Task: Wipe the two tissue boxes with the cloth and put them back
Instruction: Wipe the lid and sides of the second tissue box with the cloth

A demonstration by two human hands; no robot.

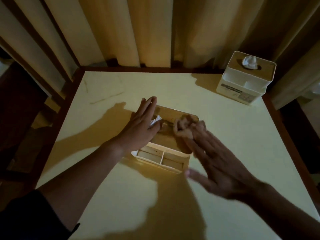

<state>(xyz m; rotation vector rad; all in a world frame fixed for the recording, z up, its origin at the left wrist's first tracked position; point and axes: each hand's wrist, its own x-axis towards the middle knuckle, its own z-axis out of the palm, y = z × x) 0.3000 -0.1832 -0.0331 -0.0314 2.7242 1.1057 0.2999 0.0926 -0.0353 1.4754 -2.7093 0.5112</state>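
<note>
Left hand [140,123] flat, fingers spread, pressing near tissue box [166,148] at mid surface [121,196]. Right hand [218,167] blurred, fingers out on crumpled cloth [183,126] atop box lid. 2nd tissue box [245,78] far-right corner.

A bench [107,172] stands before curtains [155,32]. One tissue box [166,146] sits at the bench's middle, its open compartments on the near side. On its top lie the left hand [140,125], flat at the left, and a crumpled cloth [185,126] under the right hand [218,163]. A second tissue box [245,78] stands at the far right corner, well apart
</note>
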